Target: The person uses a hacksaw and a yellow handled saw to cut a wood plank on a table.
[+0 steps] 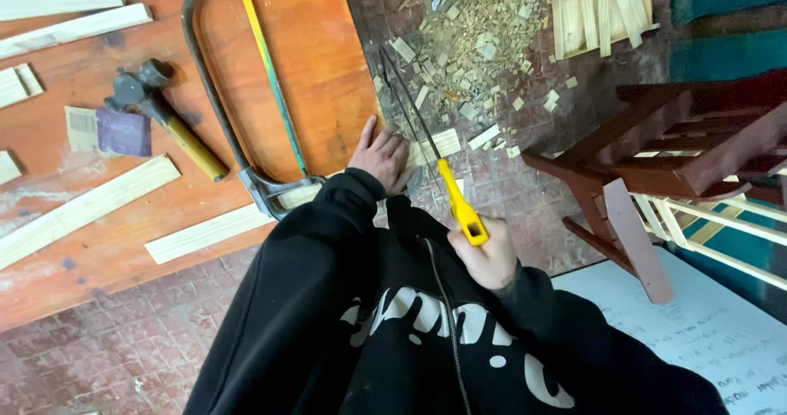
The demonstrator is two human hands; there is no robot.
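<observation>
My left hand (380, 156) presses flat on a pale wooden strip (215, 231) that lies across the edge of the brown table (320, 62), its end (443, 143) sticking out over the floor. My right hand (487, 256) grips the yellow handle of a small saw (461, 208). Its thin blade (403, 95) runs away from me across the strip, just right of my left hand. Both arms wear black sleeves.
On the table lie a large hacksaw (246, 95), a hammer (164, 111), a sanding sheet (106, 130) and several wooden strips (82, 210). Wood offcuts and chips (475, 46) litter the brick floor. A dark red wooden stool (680, 152) lies at the right.
</observation>
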